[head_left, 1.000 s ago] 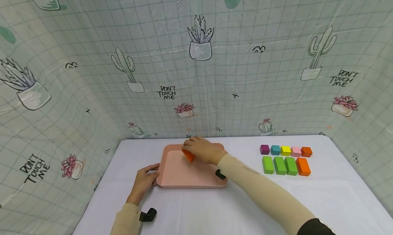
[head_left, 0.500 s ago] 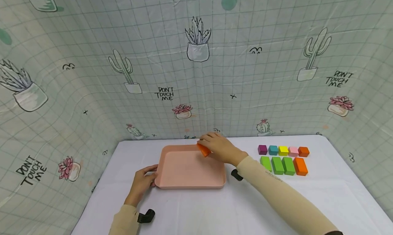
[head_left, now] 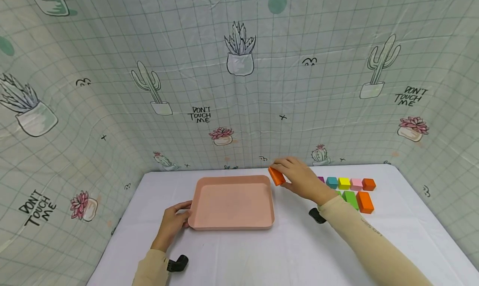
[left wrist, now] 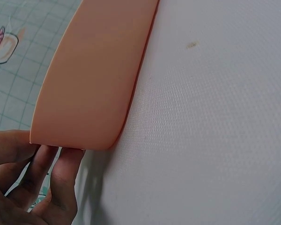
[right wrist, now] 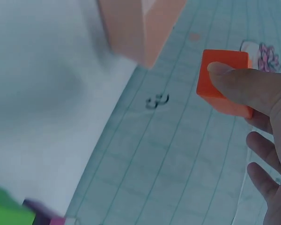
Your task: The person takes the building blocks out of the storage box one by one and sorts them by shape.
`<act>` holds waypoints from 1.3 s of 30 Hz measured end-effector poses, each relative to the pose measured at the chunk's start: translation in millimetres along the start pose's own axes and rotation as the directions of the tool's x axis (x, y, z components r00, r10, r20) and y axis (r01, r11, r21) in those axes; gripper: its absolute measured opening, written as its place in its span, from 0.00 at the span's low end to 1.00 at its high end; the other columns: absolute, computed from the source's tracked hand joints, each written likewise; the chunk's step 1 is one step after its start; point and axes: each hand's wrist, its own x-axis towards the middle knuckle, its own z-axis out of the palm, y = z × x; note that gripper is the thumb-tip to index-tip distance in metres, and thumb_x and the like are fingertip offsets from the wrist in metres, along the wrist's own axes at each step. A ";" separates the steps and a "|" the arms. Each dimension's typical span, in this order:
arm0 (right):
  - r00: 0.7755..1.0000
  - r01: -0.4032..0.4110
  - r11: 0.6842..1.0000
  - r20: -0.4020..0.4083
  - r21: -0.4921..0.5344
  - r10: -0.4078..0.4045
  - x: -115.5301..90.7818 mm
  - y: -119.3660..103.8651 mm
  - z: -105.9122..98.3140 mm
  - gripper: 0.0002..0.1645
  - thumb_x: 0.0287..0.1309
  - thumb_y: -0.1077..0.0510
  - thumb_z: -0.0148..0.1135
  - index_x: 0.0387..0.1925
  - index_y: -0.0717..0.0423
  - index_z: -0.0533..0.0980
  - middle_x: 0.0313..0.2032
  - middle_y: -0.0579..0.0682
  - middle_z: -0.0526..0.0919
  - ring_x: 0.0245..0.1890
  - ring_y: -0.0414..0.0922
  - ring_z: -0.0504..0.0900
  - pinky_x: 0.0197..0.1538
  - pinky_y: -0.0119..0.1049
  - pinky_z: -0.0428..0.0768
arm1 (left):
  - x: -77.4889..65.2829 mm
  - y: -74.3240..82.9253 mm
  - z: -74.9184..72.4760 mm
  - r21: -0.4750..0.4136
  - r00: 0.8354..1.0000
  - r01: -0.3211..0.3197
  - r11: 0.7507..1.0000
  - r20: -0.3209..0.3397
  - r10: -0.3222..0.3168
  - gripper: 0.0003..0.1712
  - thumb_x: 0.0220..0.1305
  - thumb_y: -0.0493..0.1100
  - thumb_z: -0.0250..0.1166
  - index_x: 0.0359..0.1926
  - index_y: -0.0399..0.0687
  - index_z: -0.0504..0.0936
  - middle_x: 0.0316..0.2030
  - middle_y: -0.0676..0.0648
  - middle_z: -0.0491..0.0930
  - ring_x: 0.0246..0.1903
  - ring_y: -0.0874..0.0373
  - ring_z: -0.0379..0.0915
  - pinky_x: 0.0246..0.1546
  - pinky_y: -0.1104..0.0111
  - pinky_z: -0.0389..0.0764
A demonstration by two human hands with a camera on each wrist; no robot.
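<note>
In the head view my right hand (head_left: 301, 178) pinches an orange block (head_left: 276, 176) between thumb and fingers. It holds the block above the table, just right of a pink tray (head_left: 232, 225). The right wrist view shows the thumb pressed on the face of this orange block (right wrist: 224, 105), the other fingers partly behind it. My left hand (head_left: 173, 222) lies at the tray's left side. In the left wrist view its fingertips touch the end wall of the tray (left wrist: 91, 84); no curl around the rim shows.
To the right sit a teal cube (head_left: 332, 182), a yellow cube (head_left: 344, 183), a pink cube (head_left: 356, 184) and an orange cube (head_left: 368, 184). In front lie a longer orange block (head_left: 365, 202) and green blocks (head_left: 350, 198), partly behind my right arm. A patterned cloth (head_left: 243, 103) rises behind.
My right hand has carried the orange block rightward, from above the tray to beyond its right edge. The left hand has kept its place at the tray.
</note>
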 end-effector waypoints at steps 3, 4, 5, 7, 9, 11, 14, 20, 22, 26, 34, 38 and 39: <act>0.999 -0.045 0.999 -0.015 -0.011 0.044 -16.9 10.4 -5.3 0.41 0.43 0.63 0.88 0.62 0.57 0.80 0.59 0.54 0.82 0.59 0.58 0.79 0.62 0.60 0.79 | -0.5 0.1 0.5 -0.001 1.000 0.002 1.000 -0.004 -0.002 0.22 0.76 0.32 0.59 0.67 0.30 0.78 0.63 0.29 0.77 0.35 0.59 0.80 0.29 0.71 0.82; 0.998 -0.061 0.998 -0.015 -0.014 0.061 -22.6 13.8 -7.0 0.42 0.42 0.63 0.88 0.62 0.58 0.80 0.59 0.55 0.82 0.59 0.58 0.78 0.62 0.61 0.79 | -0.8 0.3 0.5 -0.003 1.000 0.002 1.000 -0.003 -0.002 0.22 0.76 0.32 0.59 0.67 0.30 0.78 0.63 0.29 0.77 0.35 0.59 0.80 0.29 0.71 0.82; 0.997 -0.080 0.997 -0.014 -0.020 0.079 -28.5 17.0 -8.7 0.42 0.42 0.63 0.88 0.62 0.58 0.80 0.59 0.55 0.82 0.59 0.58 0.78 0.62 0.61 0.79 | -1.0 0.4 0.4 -0.004 1.000 0.003 1.000 -0.002 -0.003 0.22 0.75 0.31 0.59 0.67 0.30 0.78 0.63 0.29 0.77 0.35 0.58 0.80 0.29 0.71 0.82; 0.994 -0.106 0.994 -0.015 -0.026 0.105 -40.6 23.6 -12.1 0.42 0.42 0.64 0.88 0.62 0.59 0.79 0.59 0.56 0.82 0.59 0.59 0.78 0.62 0.62 0.78 | -0.9 0.0 0.4 -0.003 1.000 0.007 1.000 -0.003 -0.007 0.23 0.75 0.31 0.59 0.67 0.31 0.78 0.63 0.29 0.77 0.35 0.58 0.80 0.29 0.71 0.82; 0.991 -0.130 0.991 -0.020 -0.024 0.129 -53.0 29.7 -14.9 0.42 0.42 0.65 0.87 0.62 0.60 0.79 0.59 0.56 0.82 0.59 0.59 0.78 0.62 0.62 0.78 | -1.5 0.1 0.1 0.000 1.000 0.009 1.000 -0.004 -0.009 0.23 0.75 0.31 0.59 0.67 0.31 0.78 0.63 0.29 0.77 0.34 0.58 0.79 0.29 0.71 0.82; 0.990 -0.141 0.990 -0.031 -0.026 0.140 -65.4 35.0 -18.5 0.41 0.42 0.66 0.87 0.61 0.61 0.80 0.59 0.58 0.82 0.58 0.61 0.78 0.61 0.63 0.78 | -1.8 -0.2 0.0 0.005 1.000 0.009 1.000 -0.006 -0.009 0.23 0.75 0.31 0.59 0.67 0.31 0.78 0.63 0.30 0.77 0.34 0.58 0.79 0.29 0.71 0.81; 0.987 -0.156 0.987 -0.043 -0.037 0.155 -83.6 43.5 -23.2 0.42 0.41 0.66 0.87 0.61 0.63 0.80 0.58 0.59 0.82 0.58 0.62 0.78 0.60 0.64 0.77 | -2.7 -0.1 0.0 0.007 1.000 0.001 1.000 -0.007 -0.001 0.23 0.75 0.31 0.58 0.67 0.30 0.78 0.63 0.29 0.77 0.32 0.58 0.78 0.28 0.71 0.80; 0.975 -0.214 0.976 -0.066 -0.048 0.210 -119.3 62.7 -34.3 0.44 0.37 0.66 0.88 0.61 0.65 0.79 0.58 0.63 0.82 0.57 0.64 0.77 0.56 0.66 0.77 | -3.4 -0.2 1.0 0.002 1.000 0.001 1.000 -0.013 -0.001 0.23 0.75 0.31 0.59 0.67 0.30 0.78 0.63 0.29 0.77 0.30 0.58 0.77 0.28 0.71 0.80; 0.968 -0.247 0.968 -0.062 -0.053 0.244 -130.5 69.5 -38.8 0.44 0.38 0.66 0.88 0.61 0.65 0.79 0.58 0.64 0.81 0.56 0.65 0.77 0.55 0.66 0.77 | -3.8 -0.2 1.3 0.005 1.000 0.006 1.000 -0.016 -0.006 0.23 0.75 0.31 0.59 0.67 0.31 0.78 0.63 0.30 0.77 0.30 0.58 0.77 0.28 0.71 0.80; 0.945 -0.326 0.943 -0.030 -0.070 0.325 -151.7 81.4 -47.5 0.44 0.40 0.65 0.87 0.62 0.66 0.78 0.58 0.66 0.80 0.55 0.67 0.76 0.56 0.69 0.75 | -4.5 0.3 1.2 0.005 1.000 0.009 1.000 -0.015 -0.009 0.23 0.75 0.32 0.59 0.68 0.30 0.78 0.63 0.29 0.76 0.30 0.58 0.77 0.28 0.70 0.80; 0.917 -0.398 0.913 -0.057 -0.089 0.394 -193.6 104.3 -55.9 0.43 0.38 0.66 0.87 0.59 0.69 0.77 0.56 0.69 0.79 0.53 0.70 0.74 0.54 0.73 0.73 | -3.7 -0.1 1.6 -0.008 1.000 0.003 1.000 -0.008 -0.003 0.23 0.76 0.32 0.60 0.68 0.30 0.78 0.64 0.29 0.76 0.30 0.58 0.77 0.28 0.70 0.80; 0.911 -0.413 0.906 -0.053 -0.094 0.410 -211.7 112.0 -56.5 0.43 0.38 0.67 0.86 0.59 0.70 0.77 0.55 0.69 0.79 0.51 0.70 0.75 0.53 0.73 0.74 | -3.7 -0.3 2.6 -0.010 1.000 0.001 1.000 -0.007 -0.001 0.23 0.76 0.32 0.59 0.68 0.30 0.78 0.63 0.29 0.76 0.30 0.58 0.77 0.28 0.70 0.80; 0.910 -0.415 0.905 -0.053 -0.092 0.411 -215.9 113.7 -56.7 0.42 0.38 0.67 0.86 0.59 0.71 0.77 0.55 0.70 0.79 0.51 0.70 0.75 0.52 0.73 0.74 | -3.8 -0.4 2.9 -0.009 1.000 0.000 1.000 -0.007 0.000 0.23 0.76 0.32 0.59 0.67 0.30 0.78 0.63 0.29 0.76 0.30 0.58 0.77 0.28 0.70 0.80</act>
